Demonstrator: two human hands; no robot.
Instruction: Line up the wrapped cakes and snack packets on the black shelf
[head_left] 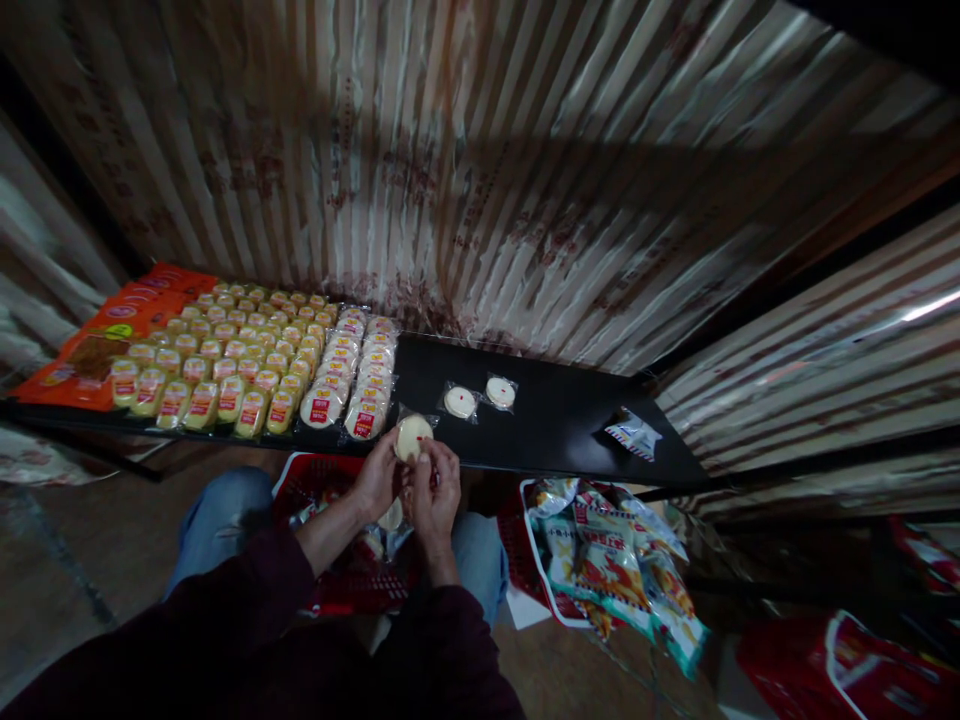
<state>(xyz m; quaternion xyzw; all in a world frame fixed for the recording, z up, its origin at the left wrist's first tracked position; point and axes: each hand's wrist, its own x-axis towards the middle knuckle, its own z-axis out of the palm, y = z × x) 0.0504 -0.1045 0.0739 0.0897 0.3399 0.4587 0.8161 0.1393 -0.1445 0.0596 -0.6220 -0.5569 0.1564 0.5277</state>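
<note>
My left hand [379, 476] and my right hand [437, 492] together hold a round pale wrapped cake [413, 438] at the front edge of the black shelf [540, 440]. Their fingers pinch it from both sides. Two similar round packets, one [460, 402] and another [500, 392], lie flat to the right of it. On the left stand two rows of round white packets [366, 417] with red labels. Beside them are several rows of yellow wrapped cakes [232, 397].
An orange bag [97, 350] lies at the shelf's left end, a small silver-blue packet [634, 436] at the right. Below are a red basket [330, 603] between my knees, another basket [531, 560] with snack bags, and a red bag [847, 665]. A pleated curtain [465, 180] hangs behind.
</note>
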